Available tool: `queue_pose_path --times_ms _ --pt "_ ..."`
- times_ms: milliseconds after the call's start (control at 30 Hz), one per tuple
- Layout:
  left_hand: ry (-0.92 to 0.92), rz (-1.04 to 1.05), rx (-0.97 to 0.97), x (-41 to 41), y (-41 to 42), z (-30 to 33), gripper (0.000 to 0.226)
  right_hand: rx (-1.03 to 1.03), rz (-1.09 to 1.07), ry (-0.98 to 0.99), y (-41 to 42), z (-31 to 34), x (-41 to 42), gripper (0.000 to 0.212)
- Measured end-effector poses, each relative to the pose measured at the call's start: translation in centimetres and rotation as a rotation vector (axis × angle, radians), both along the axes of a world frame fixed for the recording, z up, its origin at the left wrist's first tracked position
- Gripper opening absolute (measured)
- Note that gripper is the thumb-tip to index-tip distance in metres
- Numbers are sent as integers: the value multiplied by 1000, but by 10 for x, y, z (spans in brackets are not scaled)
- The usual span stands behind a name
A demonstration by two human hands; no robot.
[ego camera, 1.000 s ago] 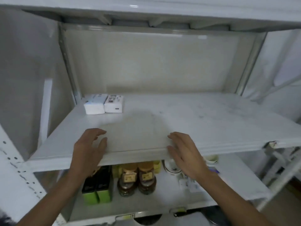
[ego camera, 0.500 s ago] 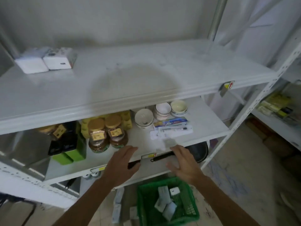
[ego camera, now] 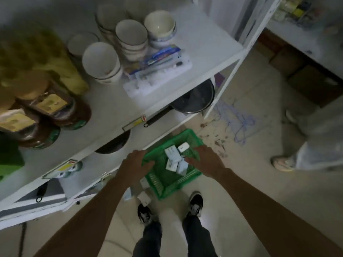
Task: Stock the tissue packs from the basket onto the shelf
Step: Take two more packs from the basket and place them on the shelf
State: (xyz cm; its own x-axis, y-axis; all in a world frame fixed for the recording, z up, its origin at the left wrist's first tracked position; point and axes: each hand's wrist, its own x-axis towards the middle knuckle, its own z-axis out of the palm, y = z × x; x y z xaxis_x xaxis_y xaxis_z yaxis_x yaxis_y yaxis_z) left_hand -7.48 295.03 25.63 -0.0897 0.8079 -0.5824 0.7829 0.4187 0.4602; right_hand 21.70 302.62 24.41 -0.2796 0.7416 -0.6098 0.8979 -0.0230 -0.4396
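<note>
A green plastic basket [ego camera: 167, 184] stands on the floor in front of my feet. Several white tissue packs [ego camera: 174, 159] lie heaped in its far half. My left hand [ego camera: 136, 163] hovers over the basket's left rim, fingers spread and empty. My right hand [ego camera: 206, 160] reaches over the right side of the basket, fingers apart, just beside the packs and holding nothing. The upper shelf with the stocked packs is out of view.
White shelving [ego camera: 204, 58] to the left holds stacked bowls [ego camera: 101, 61], jars [ego camera: 53, 106] and boxed items; a dark pan [ego camera: 194, 99] sits below. Loose packs [ego camera: 144, 198] lie on the floor left of the basket. Another person's foot [ego camera: 281, 163] is at right.
My view has tilted down from the top shelf to the floor. Both hands dropped from the shelf edge to just above the basket.
</note>
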Motion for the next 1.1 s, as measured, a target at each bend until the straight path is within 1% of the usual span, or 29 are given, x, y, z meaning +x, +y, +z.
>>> queue_pose_path --times_ms 67,133,200,267,400,467,567,633,733,767,833,933,1000,1100 --pt "-20 -2 -57 2 7 -38 50 -22 -41 9 3 -40 -4 81" --pt "-50 -3 -92 6 12 -81 53 -44 -131 30 -2 -86 -7 78" --pt "-76 7 -132 7 16 -132 58 -67 -221 53 -12 -138 -9 77" --pt "-75 -14 -173 8 19 -188 61 -103 -289 57 -22 -193 -9 81" --pt "-23 -123 -233 13 26 -292 80 -156 -263 8 -29 -294 -4 87" --pt "-12 -176 -249 16 31 -337 76 -148 -243 -17 -28 -337 1 88" --pt "-26 -166 -254 21 42 -396 66 -175 -213 -52 -16 -395 6 91" --pt "-70 -102 -257 30 55 -430 64 -195 -224 -48 -4 -430 6 90" --pt "-112 30 -229 50 78 -473 46 -209 -285 -19 15 -479 0 89" --pt "-117 79 -211 57 85 -484 46 -203 -299 -23 19 -494 -4 92" --pt "-154 209 -198 70 95 -505 57 -172 -328 -32 29 -521 -10 95" --pt "-311 458 -228 86 103 -533 64 -143 -423 -44 38 -556 -17 101" --pt "-380 578 -258 96 105 -552 66 -189 -518 -21 40 -576 -17 109" --pt "-394 680 -267 105 108 -572 72 -286 -606 5 38 -595 -18 126"
